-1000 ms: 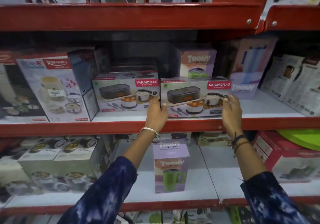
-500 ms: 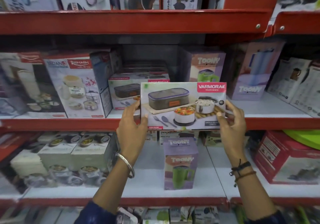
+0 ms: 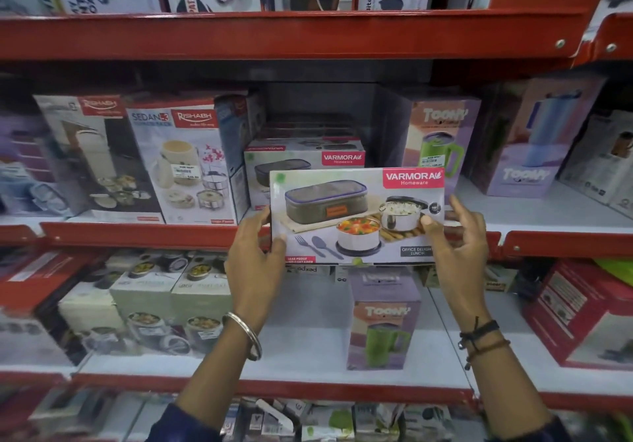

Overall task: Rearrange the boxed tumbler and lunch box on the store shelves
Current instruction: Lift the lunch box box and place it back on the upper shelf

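I hold a white Varmora lunch box carton in front of the middle shelf, its printed face toward me. My left hand grips its left edge and my right hand grips its right edge. A second Varmora lunch box carton rests on the middle shelf behind it, partly hidden. One purple Toony tumbler box with a green mug picture stands on the middle shelf to the right. Another Toony tumbler box stands on the lower shelf below the held carton.
Red-edged shelves run across the view. Rishabh tiffin boxes fill the middle shelf's left; a taller purple Toony box stands at right. Stacked container boxes sit lower left, a red box lower right.
Both hands pulled the right-hand Varmora carton off the middle shelf and toward me; it now hangs in front of the shelf edge. The view shifted slightly left and closer.
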Action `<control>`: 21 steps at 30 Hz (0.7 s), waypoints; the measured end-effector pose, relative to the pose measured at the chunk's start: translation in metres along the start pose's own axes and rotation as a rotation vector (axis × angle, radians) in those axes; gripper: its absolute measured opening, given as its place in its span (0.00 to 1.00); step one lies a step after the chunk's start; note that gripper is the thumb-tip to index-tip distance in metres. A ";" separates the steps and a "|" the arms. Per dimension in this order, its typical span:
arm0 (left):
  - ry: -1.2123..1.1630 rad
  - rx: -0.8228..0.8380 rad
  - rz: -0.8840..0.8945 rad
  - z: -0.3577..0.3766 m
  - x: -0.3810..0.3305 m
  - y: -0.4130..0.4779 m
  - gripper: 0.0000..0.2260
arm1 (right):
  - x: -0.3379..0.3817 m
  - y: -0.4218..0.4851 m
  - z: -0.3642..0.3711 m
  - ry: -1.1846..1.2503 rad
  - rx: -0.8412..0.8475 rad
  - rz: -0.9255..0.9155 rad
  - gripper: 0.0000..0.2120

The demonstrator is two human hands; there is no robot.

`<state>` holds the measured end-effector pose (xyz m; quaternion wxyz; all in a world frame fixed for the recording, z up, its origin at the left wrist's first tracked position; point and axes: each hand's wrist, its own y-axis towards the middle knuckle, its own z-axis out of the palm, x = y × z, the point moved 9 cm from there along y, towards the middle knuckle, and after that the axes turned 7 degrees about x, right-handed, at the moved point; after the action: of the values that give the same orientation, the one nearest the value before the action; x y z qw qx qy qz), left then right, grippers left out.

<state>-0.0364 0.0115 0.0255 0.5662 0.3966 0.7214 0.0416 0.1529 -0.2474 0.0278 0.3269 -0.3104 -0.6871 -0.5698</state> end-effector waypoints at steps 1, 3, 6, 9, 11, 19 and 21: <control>-0.006 -0.012 0.013 -0.003 0.000 0.006 0.18 | 0.004 0.005 0.005 -0.008 0.005 -0.008 0.24; -0.020 -0.034 0.050 -0.008 0.000 0.019 0.18 | 0.011 0.017 0.017 -0.024 0.016 -0.022 0.25; -0.053 -0.003 0.132 -0.004 0.003 0.039 0.26 | 0.017 0.035 0.040 -0.012 0.022 -0.051 0.27; 0.033 0.028 0.190 0.003 0.013 0.056 0.29 | 0.010 0.047 0.069 0.010 0.042 -0.037 0.28; 0.068 0.044 0.195 0.007 0.024 0.064 0.29 | 0.000 0.050 0.087 0.025 0.059 -0.023 0.27; 0.197 0.180 0.184 0.039 0.064 0.075 0.24 | -0.031 0.044 0.123 -0.138 0.067 -0.023 0.25; 0.215 0.195 0.247 0.046 0.066 0.073 0.26 | -0.031 0.043 0.126 -0.207 0.063 -0.037 0.24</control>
<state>0.0385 0.0843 -0.0053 0.4352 0.5286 0.7242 0.0826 0.1935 -0.1179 0.0101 0.2534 -0.3446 -0.7404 -0.5185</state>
